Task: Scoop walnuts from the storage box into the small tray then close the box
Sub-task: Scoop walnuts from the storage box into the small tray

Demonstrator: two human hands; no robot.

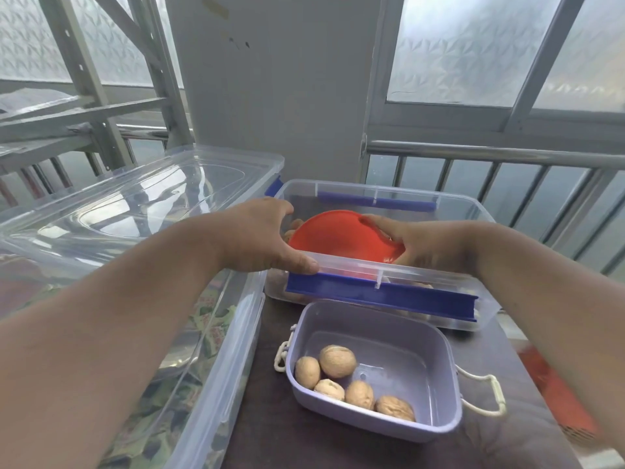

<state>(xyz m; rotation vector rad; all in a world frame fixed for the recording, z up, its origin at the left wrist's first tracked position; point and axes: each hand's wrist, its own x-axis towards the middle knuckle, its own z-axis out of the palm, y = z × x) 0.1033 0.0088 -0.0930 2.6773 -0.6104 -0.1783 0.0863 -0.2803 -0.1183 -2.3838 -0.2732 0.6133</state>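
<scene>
1. The clear storage box [449, 211] with blue latches is the landmark here. It sits open on the dark tabletop [270, 431], and its clear lid [142, 198] rests to its left on top of a larger clear bin [216, 350]. That keeps the opening free for scooping while the lid stays within reach for closing.

2. The left hand [260, 238] holds the box's near-left corner: the thumb lies along the near rim just above the blue front latch [378, 294], and the fingers curl over the left edge and down inside. This looks like a bracing grip, so the light box does not slide while the other hand digs.

3. The right hand [426, 245] reaches inside the box from its right side and grips the red scoop [338, 236] at its right edge, with the thumb over the rim and the fingers behind it. The scoop is tilted with its hollow facing the camera, probably angled to push under the nuts.

4. A few walnuts in the box [291, 231] show only at the scoop's left edge; how many remain is hidden.

5. The small lilac tray [416, 346] sits just in front of the box, almost touching the front latch, so each scoopful has little way to go. Five walnuts in the tray [338, 362] lie in its near-left part, leaving plenty of room.

6. My judgement is that scooping is mid-course and closing the box has yet to come.
</scene>
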